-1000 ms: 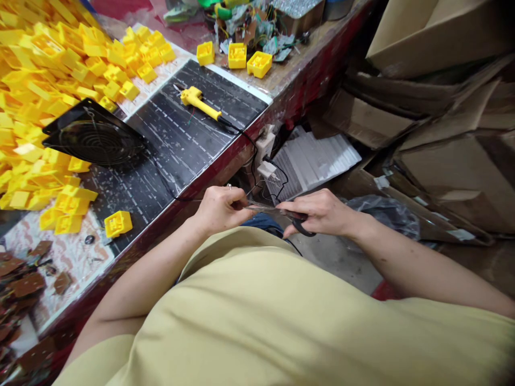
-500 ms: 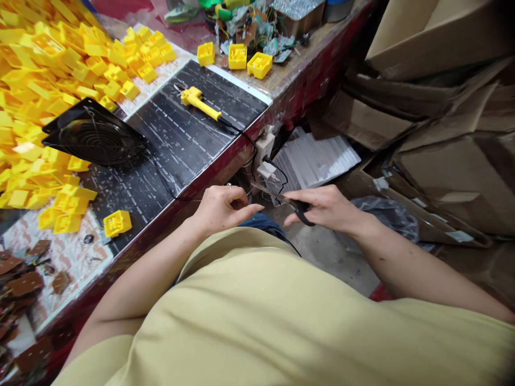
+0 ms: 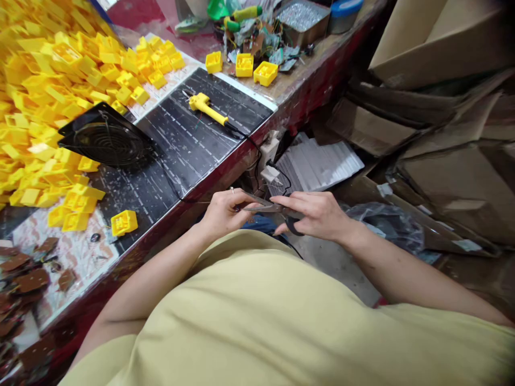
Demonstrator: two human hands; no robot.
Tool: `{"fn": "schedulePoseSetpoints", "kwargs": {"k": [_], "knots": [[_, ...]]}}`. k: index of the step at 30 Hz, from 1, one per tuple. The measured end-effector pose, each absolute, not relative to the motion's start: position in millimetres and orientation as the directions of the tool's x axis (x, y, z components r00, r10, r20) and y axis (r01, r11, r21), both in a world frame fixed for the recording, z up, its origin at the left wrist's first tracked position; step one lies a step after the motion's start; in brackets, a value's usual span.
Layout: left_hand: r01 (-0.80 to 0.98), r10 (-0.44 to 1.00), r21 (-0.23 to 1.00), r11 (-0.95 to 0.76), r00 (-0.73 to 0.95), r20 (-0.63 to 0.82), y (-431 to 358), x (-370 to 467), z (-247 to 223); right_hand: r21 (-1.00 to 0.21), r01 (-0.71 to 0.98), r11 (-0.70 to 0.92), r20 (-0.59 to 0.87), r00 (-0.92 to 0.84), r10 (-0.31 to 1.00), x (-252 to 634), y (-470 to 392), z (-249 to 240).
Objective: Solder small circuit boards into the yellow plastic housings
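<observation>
My right hand (image 3: 322,215) grips a pair of scissors (image 3: 274,207) by the dark handles, with the blades parted and pointing left. The blades reach the fingertips of my left hand (image 3: 225,213), which is pinched closed. A thin wire or cord runs from the left hand toward the table edge; what the fingertips hold is too small to make out. Both hands are over my lap, beside the table. On the black mat (image 3: 177,150) lie a yellow-handled soldering tool (image 3: 208,108) and a black fan (image 3: 107,135).
Yellow plastic housings (image 3: 72,69) are heaped at the left, with brown circuit boards (image 3: 30,281) below them. A metal tray (image 3: 302,21) sits at the back. A power strip (image 3: 269,153) hangs beside the table edge. Cardboard boxes (image 3: 442,177) and a plastic bag (image 3: 386,222) fill the right.
The scissors have moved left, and their blades now meet the left fingertips. The two hands are closer together. The view has shifted slightly.
</observation>
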State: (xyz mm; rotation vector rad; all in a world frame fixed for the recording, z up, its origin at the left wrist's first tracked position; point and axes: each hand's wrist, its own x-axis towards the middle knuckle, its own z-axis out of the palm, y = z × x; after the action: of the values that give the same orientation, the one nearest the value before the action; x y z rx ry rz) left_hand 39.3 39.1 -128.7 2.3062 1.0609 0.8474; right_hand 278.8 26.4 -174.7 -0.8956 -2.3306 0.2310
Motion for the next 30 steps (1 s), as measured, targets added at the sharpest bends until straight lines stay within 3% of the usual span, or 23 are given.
{"fn": "schedulePoseSetpoints", "kwargs": {"k": [9,20,30], "knots": [[0.447,0.717,0.568,-0.691,0.519,0.465,40,38,-130,-0.364,0.539,0.76,0.534,-0.548,0.644,273,27,-177],[0.442,0.711,0.567,-0.695,0.537,0.454,41,39,-128,-0.371,0.511,0.775,0.545,-0.556,0.628,272,31,-182],[0.42,0.825,0.738,-0.528,0.46,0.328,37,41,-129,-0.438,0.467,0.768,0.54,-0.547,0.64,274,34,-189]]}}
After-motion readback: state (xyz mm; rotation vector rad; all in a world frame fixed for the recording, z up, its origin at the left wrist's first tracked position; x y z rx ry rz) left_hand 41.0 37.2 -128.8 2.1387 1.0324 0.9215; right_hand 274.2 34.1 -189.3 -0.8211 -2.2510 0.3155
